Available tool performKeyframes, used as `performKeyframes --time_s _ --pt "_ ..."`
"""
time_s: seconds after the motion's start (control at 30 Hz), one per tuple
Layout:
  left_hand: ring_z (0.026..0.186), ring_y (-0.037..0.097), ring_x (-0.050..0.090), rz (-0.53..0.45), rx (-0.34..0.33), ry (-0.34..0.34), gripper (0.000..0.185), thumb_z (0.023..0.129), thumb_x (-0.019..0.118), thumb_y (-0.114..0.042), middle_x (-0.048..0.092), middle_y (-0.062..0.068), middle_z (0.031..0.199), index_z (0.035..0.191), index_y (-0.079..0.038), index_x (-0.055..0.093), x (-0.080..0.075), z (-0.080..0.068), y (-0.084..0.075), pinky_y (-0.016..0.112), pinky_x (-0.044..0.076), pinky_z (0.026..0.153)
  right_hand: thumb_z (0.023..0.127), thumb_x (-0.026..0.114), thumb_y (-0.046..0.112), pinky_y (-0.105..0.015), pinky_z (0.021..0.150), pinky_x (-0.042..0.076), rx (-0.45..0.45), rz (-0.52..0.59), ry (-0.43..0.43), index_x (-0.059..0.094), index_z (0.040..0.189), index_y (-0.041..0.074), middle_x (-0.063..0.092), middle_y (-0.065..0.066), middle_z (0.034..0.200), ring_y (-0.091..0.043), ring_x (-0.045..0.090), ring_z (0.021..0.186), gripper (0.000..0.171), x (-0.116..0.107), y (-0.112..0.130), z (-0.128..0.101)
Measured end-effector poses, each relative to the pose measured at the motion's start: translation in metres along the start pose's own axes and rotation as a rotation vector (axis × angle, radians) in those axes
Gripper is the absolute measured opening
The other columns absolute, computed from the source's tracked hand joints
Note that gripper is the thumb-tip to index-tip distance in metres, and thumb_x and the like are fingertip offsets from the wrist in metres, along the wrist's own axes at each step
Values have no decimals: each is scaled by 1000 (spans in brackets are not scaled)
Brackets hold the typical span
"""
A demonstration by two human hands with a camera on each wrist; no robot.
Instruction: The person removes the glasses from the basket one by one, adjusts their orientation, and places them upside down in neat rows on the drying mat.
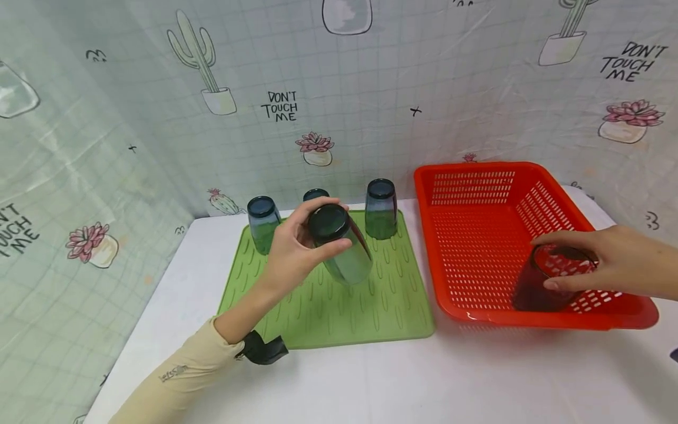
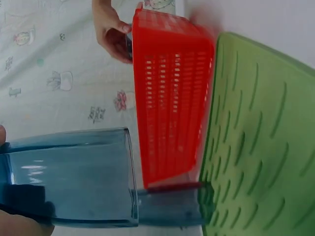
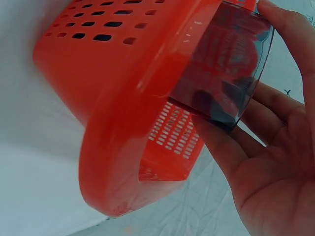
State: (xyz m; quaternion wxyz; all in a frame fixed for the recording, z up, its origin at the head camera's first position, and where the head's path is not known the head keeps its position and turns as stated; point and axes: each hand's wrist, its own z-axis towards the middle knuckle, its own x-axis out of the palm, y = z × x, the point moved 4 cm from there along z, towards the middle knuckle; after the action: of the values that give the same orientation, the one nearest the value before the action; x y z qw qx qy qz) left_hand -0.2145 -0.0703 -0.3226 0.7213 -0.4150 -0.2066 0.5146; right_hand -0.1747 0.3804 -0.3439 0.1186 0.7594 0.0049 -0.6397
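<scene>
White table (image 1: pixel 344 383) carries a red basket (image 1: pixel 477 235) and a green mat (image 1: pixel 328 306). Left hand (image 1: pixel 291 250) grips a blue glass (image 1: pixel 341 244), tilted above the mat. Right hand (image 1: pixel 609 262) grips another glass (image 1: pixel 545 282) standing in the basket's near right corner. Three glasses (image 1: pixel 380 209) stand upside down along the mat's far edge.

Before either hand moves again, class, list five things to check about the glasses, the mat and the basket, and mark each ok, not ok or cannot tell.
1. Left hand grips the tilted blue glass tumbler: ok.
2. Free space on the green ribbed mat: ok.
3. Three upturned blue tumblers stand clear of it: ok.
4. Right hand holds the dark tumbler in the red perforated basket: ok.
5. Tumblers dry: cannot tell.
</scene>
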Motion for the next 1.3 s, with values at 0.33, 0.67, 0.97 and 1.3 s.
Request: performKeyframes --time_s 0.33,0.67,0.97,1.3 --pt "116 21 65 206 -84 -85 63 83 79 9 64 13 133 140 -5 56 -54 -9 -5 23 57 89 75 85 54 -28 56 53 -21 -45 -26 60 137 2 67 0 88 -16 55 75 85 -2 11 -5" --pt "119 9 62 365 -190 -156 61 87 79 0 58 15 139 142 -5 54 -100 -24 -3 18 53 95 74 87 51 -29 56 56 -31 -49 -42 60 137 -1 69 -5 92 -17 56 75 87 -4 10 -4" --pt "118 4 61 439 -275 -177 60 89 79 -9 54 12 142 144 -10 53 -126 -40 7 14 52 93 73 88 49 -38 58 61 -32 -10 -34 61 136 -1 69 -9 98 -23 59 84 85 -3 9 -4" --pt "117 -1 59 475 -322 -204 62 90 80 -12 54 13 142 144 -4 51 -142 -48 24 12 51 93 73 87 51 -38 59 60 -15 -24 -10 60 137 0 68 -8 97 -21 58 81 87 -4 7 -3"
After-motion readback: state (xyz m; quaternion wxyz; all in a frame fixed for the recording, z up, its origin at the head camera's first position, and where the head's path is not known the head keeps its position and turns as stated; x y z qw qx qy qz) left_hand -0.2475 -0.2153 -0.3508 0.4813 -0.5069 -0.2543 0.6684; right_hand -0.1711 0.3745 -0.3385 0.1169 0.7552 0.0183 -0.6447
